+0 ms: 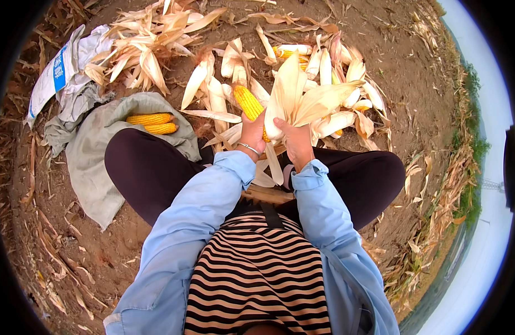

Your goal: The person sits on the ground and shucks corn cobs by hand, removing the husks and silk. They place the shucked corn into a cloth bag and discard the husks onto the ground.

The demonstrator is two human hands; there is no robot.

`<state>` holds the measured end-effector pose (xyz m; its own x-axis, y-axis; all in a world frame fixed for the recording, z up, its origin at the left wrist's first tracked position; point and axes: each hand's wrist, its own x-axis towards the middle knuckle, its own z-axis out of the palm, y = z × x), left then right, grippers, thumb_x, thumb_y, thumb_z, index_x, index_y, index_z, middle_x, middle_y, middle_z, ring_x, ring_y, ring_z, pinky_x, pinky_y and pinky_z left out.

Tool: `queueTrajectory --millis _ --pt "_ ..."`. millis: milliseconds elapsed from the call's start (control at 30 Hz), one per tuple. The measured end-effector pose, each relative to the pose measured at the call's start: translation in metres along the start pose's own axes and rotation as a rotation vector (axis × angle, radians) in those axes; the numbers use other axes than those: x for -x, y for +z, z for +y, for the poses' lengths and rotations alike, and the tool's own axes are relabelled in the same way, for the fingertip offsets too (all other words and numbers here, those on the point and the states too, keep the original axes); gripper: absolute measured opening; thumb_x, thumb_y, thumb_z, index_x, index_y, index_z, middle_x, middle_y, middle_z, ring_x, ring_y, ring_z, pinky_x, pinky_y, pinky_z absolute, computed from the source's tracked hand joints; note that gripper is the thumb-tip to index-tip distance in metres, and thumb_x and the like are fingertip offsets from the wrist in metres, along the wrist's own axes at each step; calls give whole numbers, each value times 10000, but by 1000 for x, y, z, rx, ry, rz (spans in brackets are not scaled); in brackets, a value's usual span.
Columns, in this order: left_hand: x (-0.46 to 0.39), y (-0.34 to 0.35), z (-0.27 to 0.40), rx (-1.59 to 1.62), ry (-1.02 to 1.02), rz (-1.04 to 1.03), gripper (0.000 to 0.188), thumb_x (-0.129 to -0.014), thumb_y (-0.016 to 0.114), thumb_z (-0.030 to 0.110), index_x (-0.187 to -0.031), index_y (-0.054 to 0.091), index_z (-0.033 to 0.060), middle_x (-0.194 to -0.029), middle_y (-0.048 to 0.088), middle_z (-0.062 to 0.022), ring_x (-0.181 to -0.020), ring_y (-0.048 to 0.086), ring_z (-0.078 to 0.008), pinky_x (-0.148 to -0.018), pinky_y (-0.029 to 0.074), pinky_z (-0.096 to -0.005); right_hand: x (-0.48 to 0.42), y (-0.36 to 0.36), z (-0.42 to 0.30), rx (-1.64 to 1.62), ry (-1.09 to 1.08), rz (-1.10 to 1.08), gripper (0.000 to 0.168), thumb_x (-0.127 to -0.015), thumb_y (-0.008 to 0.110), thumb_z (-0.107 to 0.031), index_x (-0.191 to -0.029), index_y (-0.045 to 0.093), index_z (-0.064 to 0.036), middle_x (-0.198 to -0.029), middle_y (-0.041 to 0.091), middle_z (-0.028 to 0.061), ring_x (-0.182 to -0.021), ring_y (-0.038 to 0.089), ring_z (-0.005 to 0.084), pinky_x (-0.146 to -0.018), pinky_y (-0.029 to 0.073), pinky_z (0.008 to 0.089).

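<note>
My left hand (253, 133), with a bangle at the wrist, grips a bare yellow ear of corn (248, 101) that tilts up and to the left. In my right hand (294, 140) are pale corn husks (297, 94), fanned out above the fingers and pressed between thumb and fingers. The two hands are close together over my lap. The lower part of the ear is partly hidden by the left hand and the husks. Beyond the hands lies a pile of corn ears in their husks (339, 119), a few showing yellow kernels.
Two bare corn ears (152, 123) lie on a grey-green sack (94, 161) by my left knee. Behind it is a crumpled white sack (50, 86) with printing. A heap of loose husks (150, 44) is on the soil at the upper left. Dry stalks edge the field at right.
</note>
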<state>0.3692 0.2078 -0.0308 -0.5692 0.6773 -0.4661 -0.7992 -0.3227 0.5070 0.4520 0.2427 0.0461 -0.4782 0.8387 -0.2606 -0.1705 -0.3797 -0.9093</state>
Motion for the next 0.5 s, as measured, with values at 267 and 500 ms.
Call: queueTrajectory --millis 267,500 --pt "-1 -7 8 36 -188 -142 327 -789 610 20 -1043 404 33 -874 562 -97 -681 609 -235 -413 489 -339 4 7 -3 -205 -56 -6 260 -845 566 15 -1093 489 34 -930 591 95 -668 535 159 -586 455 271" --pt "-1 -2 1 239 -400 -196 250 -789 621 56 -1002 493 28 -809 586 -94 -758 610 -215 -639 532 -341 1 1 -13 -461 81 -96 82 -923 462 -83 -949 482 -8 -670 475 35 -444 312 82 -408 267 226"
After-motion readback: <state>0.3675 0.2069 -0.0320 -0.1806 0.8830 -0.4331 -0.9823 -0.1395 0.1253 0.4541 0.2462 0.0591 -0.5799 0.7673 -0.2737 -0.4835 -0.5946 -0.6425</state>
